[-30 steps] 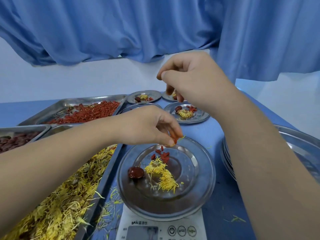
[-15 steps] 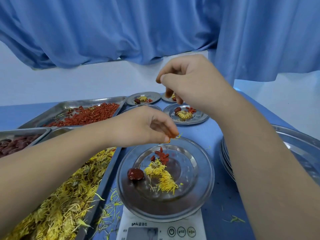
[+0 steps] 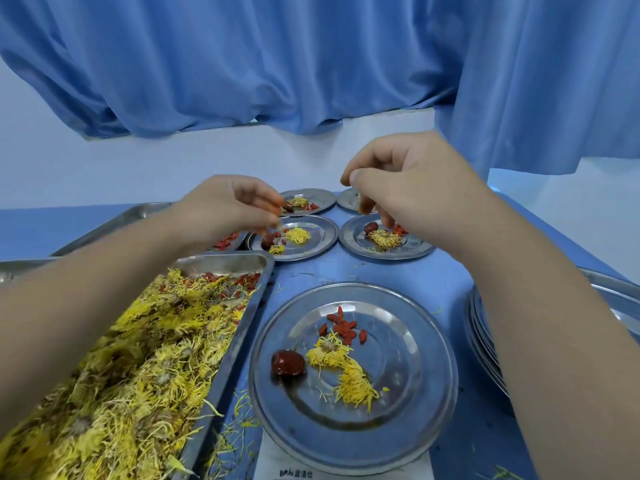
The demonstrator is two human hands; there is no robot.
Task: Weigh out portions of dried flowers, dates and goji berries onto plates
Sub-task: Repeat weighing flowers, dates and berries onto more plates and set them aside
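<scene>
Hovering at upper centre, the left hand [image 3: 235, 209] and right hand [image 3: 405, 181] had fingers curled and tips pinched, though I could not tell whether either held anything. The plate [image 3: 433, 393] on the scale [image 3: 346, 471] at lower centre carried one date [image 3: 287, 363], goji berries [image 3: 343, 329] and dried flowers [image 3: 329, 355]. The portion looked nearly done, so the next move probably called for checking the weight, topping up from the flower tray [image 3: 230, 358] at lower left, or moving the plate to the filled plates [image 3: 322, 233].

Scale [image 3: 346, 469] lay mostly under the near plate [image 3: 426, 393]; its readout was cut off by the bottom edge. Left hand [image 3: 221, 209] fingers [image 3: 266, 202] were blurred, anything pinched unreadable; likewise the right hand [image 3: 408, 181], which covered part of a far plate [image 3: 349, 199]. Goji tray [image 3: 138, 216] sat largely behind the left forearm.
</scene>
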